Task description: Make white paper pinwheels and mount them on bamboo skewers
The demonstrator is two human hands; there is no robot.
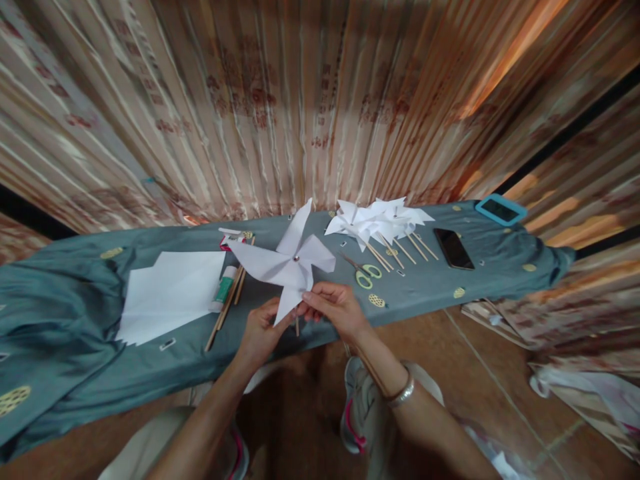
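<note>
A white paper pinwheel [295, 261] with a pin at its centre is held up over the near side of the table. My left hand [264, 325] is closed on its lower blade, the fingers partly hidden behind the paper. From the other side, my right hand [336, 307] pinches the same pinwheel near the base of a blade. The end of a thin wooden stick shows just below my fingers. Green-handled scissors [367, 275] lie to the right of the pinwheel, and a glue stick [223, 288] lies to the left beside several wooden sticks [229, 303].
White paper sheets [170, 290] lie at the left on the green cloth [320, 339]. Several finished pinwheels [383, 220] are heaped at the back right, near a black phone [454, 249] and a blue-framed device [501, 210]. A small red-and-white box [233, 240] sits behind the glue stick. Curtains [300, 113] hang behind.
</note>
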